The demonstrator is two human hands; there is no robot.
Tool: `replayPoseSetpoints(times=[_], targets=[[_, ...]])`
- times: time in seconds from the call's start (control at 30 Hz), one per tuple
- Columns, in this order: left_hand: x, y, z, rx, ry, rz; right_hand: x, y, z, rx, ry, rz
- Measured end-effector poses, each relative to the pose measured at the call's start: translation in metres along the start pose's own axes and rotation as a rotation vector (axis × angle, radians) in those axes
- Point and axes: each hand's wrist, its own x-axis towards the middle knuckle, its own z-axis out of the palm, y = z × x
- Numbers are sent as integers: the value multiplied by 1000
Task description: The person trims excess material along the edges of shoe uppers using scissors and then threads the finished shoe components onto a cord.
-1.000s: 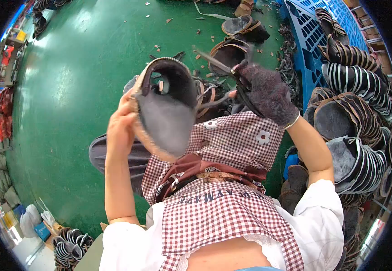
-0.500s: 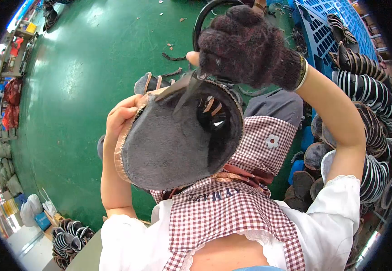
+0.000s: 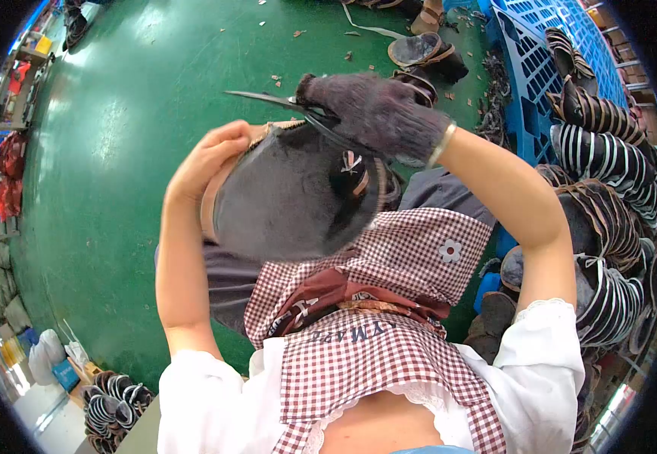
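My bare left hand (image 3: 211, 160) is closed on the left rim of a fleece-lined boot upper (image 3: 283, 193), thumb and fingers pinching its edge. The upper's wide opening faces me, showing a dark grey lining and a tan outer edge; it is slightly blurred. A dark knitted glove covers my right hand (image 3: 378, 113), which is wrapped round the handles of scissors (image 3: 260, 96). Their blades point left, just above the upper's top edge. Whether they touch it I cannot tell. A checked apron (image 3: 412, 253) covers my lap below.
Bundles of striped boot parts (image 3: 601, 166) are piled at the right beside a blue plastic pallet (image 3: 521, 83). A lined piece (image 3: 419, 51) and scraps lie on the green floor (image 3: 116, 227). Another bundle (image 3: 116, 405) sits at lower left; shelves (image 3: 22, 98) stand far left.
My right hand has come down and left with the scissors, whose blades swung from pointing down into the opening to pointing left above it. The boot upper has tilted and moved slightly up.
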Motion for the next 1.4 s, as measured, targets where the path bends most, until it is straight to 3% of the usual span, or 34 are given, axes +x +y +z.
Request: replayPoseSetpoints(times=[0.03, 0.07, 0.13, 0.17, 0.2, 0.23, 0.3, 0.33, 0.4, 0.47, 0.5, 0.53, 0.57, 0.63, 0.67, 0.7, 0.73, 0.77, 0.8, 0.87, 0.93, 0.97, 1.03, 1.1, 1.13, 1.17, 1.27, 1.33, 1.4], targets=[[8, 7, 0, 399, 147, 58, 8, 0, 1, -18, -75, 113], [14, 11, 2, 398, 140, 57, 16, 4, 1, -39, -150, 225], [21, 16, 20, 920, 394, 361, 29, 31, 27, -7, -55, 216], [27, 6, 41, 819, 275, 281, 38, 43, 37, 23, 44, 198], [33, -4, 59, 935, 201, 255, 51, 47, 39, 25, -49, 326], [41, -13, 73, 1110, 162, 152, 57, 50, 42, 38, -66, 318], [62, -27, 65, 1209, 243, -14, 69, 61, 48, 116, 44, 346], [72, -40, 46, 1188, 372, -5, 73, 85, 59, 111, 74, 301], [85, -72, -9, 1116, 638, 106, 70, 120, 51, 5, 22, 412], [90, -113, -84, 1216, 776, 121, 48, 211, 75, -157, 182, 283], [88, -124, -110, 1390, 826, 47, 33, 252, 81, -247, 204, 390], [85, -141, -136, 1513, 817, 43, 28, 248, 59, -236, -7, 651], [81, -160, -154, 1590, 822, -9, 17, 269, 58, -249, -17, 677], [81, -186, -169, 1350, 755, -381, -20, 324, 65, -459, -46, 744], [79, -214, -187, 1005, 671, -363, -41, 349, 79, -570, -10, 660], [83, -231, -190, 725, 636, -408, -43, 347, 77, -588, -147, 723], [77, -271, -195, 638, 645, -290, -50, 351, 81, -551, -154, 699], [72, -292, -202, 609, 606, -356, -57, 360, 92, -509, -158, 667], [72, -294, -199, 780, 556, -286, -61, 372, 105, -511, -156, 670], [79, -282, -183, 947, 502, -221, -67, 389, 128, -529, 41, 597], [96, -239, -144, 1192, 823, -502, -51, 364, 111, -493, 35, 578], [104, -239, -133, 1391, 896, -374, -42, 351, 104, -465, 40, 557], [122, -226, -108, 1499, 889, 30, -28, 342, 107, -504, 137, 444], [141, -209, -64, 1249, 800, 106, -19, 321, 105, -526, -200, 590], [149, -205, -38, 1233, 771, 208, -28, 332, 115, -607, -101, 363], [155, -207, -15, 1154, 701, 239, -29, 332, 111, -620, -84, 362], [165, -181, 59, 1050, 543, 311, -14, 327, 95, -349, -75, 850], [169, -163, 94, 829, 352, 266, -16, 312, 91, -268, -89, 785], [186, -151, 117, 665, 225, 374, -6, 271, 67, -184, -41, 641]])
